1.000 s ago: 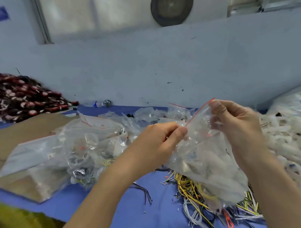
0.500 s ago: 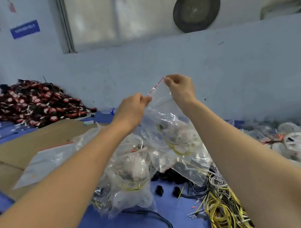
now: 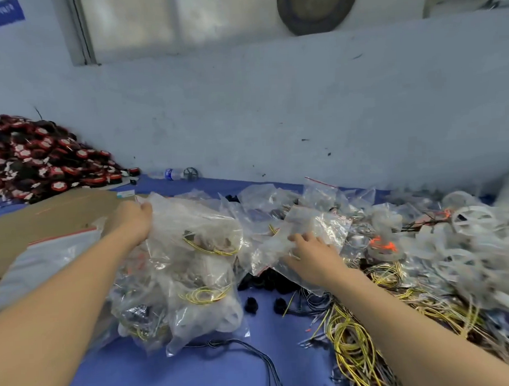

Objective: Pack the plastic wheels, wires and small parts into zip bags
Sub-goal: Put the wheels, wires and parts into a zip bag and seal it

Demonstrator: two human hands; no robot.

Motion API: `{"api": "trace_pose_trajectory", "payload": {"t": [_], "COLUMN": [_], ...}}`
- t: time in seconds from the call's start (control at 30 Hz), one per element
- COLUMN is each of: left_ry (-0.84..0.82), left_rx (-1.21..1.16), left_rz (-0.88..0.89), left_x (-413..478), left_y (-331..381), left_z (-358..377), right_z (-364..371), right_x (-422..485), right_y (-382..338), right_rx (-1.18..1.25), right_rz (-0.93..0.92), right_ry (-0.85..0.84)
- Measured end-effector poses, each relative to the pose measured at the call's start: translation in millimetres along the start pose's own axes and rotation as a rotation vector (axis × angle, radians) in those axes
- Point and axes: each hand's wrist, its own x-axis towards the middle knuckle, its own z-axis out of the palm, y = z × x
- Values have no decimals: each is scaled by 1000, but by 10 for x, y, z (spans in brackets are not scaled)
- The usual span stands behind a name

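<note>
The left hand is curled round the top of a filled zip bag, apparently being set on the packed pile; the right hand, fingers nearly straight, is laid on an empty-looking zip bag, probably to be filled next.

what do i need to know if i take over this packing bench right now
Left-hand grip holds the top of a filled clear plastic zip bag, which lies on the pile of filled bags at front left.
Right-hand grip rests with straight fingers on a flat, seemingly empty clear zip bag at centre.
Done: several bags are packed with wires and parts.
Left: the tangle of loose yellow and white wires at front right, the heap of white plastic wheels at far right, and the small black plastic parts on the blue table cover.
</note>
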Motion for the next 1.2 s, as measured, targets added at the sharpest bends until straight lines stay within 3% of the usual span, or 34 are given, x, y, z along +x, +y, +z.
{"api": "trace_pose_trajectory", "payload": {"t": [0.17, 0.3, 0.5, 0.63, 0.77, 0.83, 0.9, 1.03, 1.2], "left_ry": [127, 289, 232, -14, -316, -442, -671, -1103, -1128], "left_rx": [89, 291, 381, 14, -604, -882, -1122, -1285, -1342], "left_rz": [48, 302, 526, 563, 254, 83, -36, -1, -144], "left_x": [-251, -614, -1035, -1284, -1637, -1897, -2219, -2860, -3352], "left_y": [437, 725, 1017, 1212, 1559, 1666, 1702, 1701, 1770], "left_z": [49, 109, 289, 579, 858, 969, 1072, 1343, 1676], "right_z": [296, 266, -329, -1003, -1670, -1817, -1726, -1202, -674], "right_x": [-271, -335, -484, -723, -1063, -1309, -1579, -2089, -2493], "right_y": [88, 111, 143, 203, 569, 942, 1358, 2027, 2490], "right_rx": [-236, -292, 77, 541, 973, 1097, 1161, 1159, 1235], "right_rz": [-58, -32, -19, -6, -104, -12, 157, 475, 691], "right_ry": [-26, 210, 521, 720, 842, 884, 857, 774, 957]}}
